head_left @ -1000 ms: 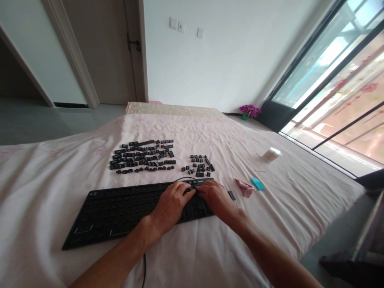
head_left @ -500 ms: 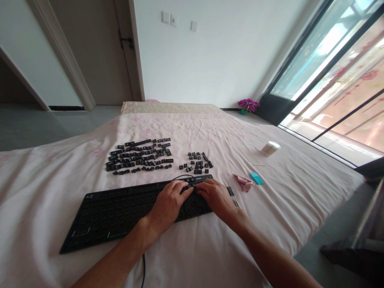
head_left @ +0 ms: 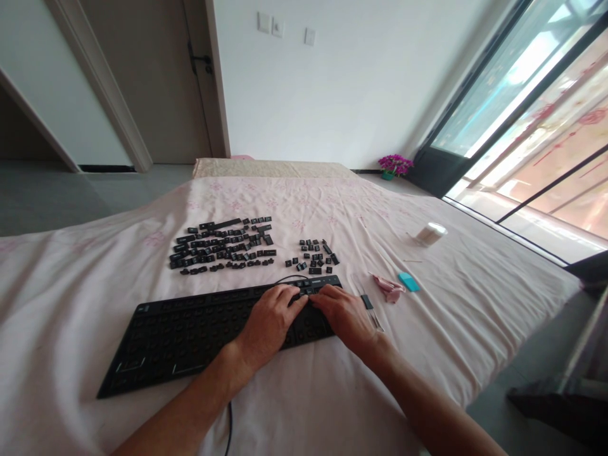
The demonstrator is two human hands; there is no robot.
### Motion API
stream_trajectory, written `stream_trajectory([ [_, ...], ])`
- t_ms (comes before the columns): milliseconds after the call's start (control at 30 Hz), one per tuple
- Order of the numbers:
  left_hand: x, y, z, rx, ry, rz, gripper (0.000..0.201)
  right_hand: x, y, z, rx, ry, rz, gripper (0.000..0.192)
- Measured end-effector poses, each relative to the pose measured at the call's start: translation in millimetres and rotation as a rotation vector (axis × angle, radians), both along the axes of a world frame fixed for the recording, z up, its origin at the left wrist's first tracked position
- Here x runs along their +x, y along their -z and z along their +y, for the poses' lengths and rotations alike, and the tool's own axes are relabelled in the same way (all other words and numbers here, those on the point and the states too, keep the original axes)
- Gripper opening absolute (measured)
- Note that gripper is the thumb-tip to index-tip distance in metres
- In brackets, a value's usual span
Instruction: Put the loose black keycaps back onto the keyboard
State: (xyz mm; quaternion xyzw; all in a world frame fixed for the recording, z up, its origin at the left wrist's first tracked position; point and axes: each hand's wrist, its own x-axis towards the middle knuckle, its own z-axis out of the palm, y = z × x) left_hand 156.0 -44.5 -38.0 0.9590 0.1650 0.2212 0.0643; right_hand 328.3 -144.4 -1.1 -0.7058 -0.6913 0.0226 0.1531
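A black keyboard [head_left: 190, 332] lies at a slant on the pink cloth, its main field stripped of keycaps. Over its upper right part, my left hand [head_left: 272, 315] has its fingers bent and pressed together, the thumb stretched toward the right hand. Close beside it, my right hand [head_left: 342, 315] is also closed, fingertips down on the keyboard. The fingertips of both hands nearly meet; whatever they pinch is too small or covered. Behind the keyboard, loose black keycaps [head_left: 228, 223] lie in rows, with a smaller group of keycaps [head_left: 315, 271] to the right.
Right of the keyboard lie a dark-handled metal tool [head_left: 367, 302], a pink cloth piece [head_left: 389, 290] and a blue piece [head_left: 408, 282]. Farther right, a clear-lidded white tub [head_left: 431, 234] rests near a cotton swab [head_left: 412, 260]. A black cable [head_left: 229, 424] runs toward me.
The view has shifted slightly, so everything appears a little displaced. Both hands stay at the same spot on the keyboard, with barely any finger movement.
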Motion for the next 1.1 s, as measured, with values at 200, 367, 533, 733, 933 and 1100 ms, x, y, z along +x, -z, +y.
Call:
stream_trajectory([
  [200,-6.3,-12.3,12.0,-0.127,-0.012,-0.009,0.032,-2.1,0.9,-1.2,-0.056,-0.024,-0.182,0.021],
  [367,-25.4,-26.4,42.8,-0.197,-0.132,0.004,0.032,-11.1,6.0,-8.3,-0.078,-0.006,-0.328,0.037],
  [533,-42.8,-26.8,69.0,-0.235,-0.327,0.059,0.035,-21.3,9.6,-15.2,-0.07,-0.006,-0.45,0.046],
  [733,-49.3,-20.8,77.5,-0.338,-0.398,0.068,0.032,-20.4,16.3,-15.8,-0.009,-0.02,-0.473,0.051],
  [933,-49.6,-7.4,75.3,-0.397,-0.346,0.026,0.025,-1.7,-12.6,-3.1,-0.062,-0.014,-0.06,0.031],
  [1100,-47.5,-3.0,75.1,-0.345,-0.361,0.062,0.029,23.3,-33.2,52.4,0.081,0.12,0.132,0.026],
])
